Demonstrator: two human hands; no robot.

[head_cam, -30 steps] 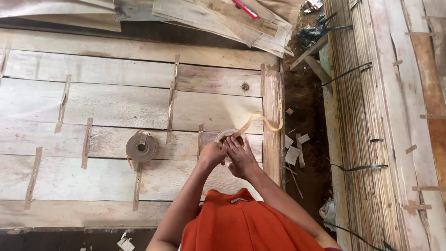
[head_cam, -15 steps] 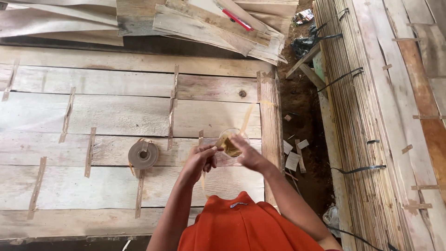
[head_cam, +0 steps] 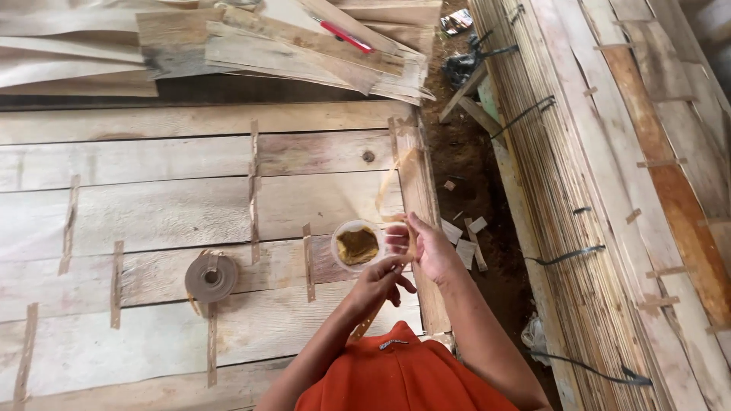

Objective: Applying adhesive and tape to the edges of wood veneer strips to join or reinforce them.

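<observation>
My right hand (head_cam: 428, 245) and my left hand (head_cam: 378, 281) both pinch a thin tan paper tape strip (head_cam: 387, 186). The strip rises above my right hand and hangs below my left hand towards my orange shirt. Just left of my right hand, a small clear cup (head_cam: 356, 245) with something brown inside sits on the veneer sheets (head_cam: 152, 205). A roll of brown tape (head_cam: 211, 278) lies flat on the veneer, well to the left of my hands. Short pieces of tape are stuck across the seams between the sheets.
Loose veneer pieces and a red tool (head_cam: 346, 36) are piled at the top. A tall stack of bundled veneer (head_cam: 601, 190) with black straps runs down the right side. Between it and the sheets is a dirt gap (head_cam: 468, 183) with scraps.
My hands have drawn the tape strip down beside the cup. The strip's curl, which arched to the right a second ago, now stands nearly straight above my right hand. The view has tilted slightly.
</observation>
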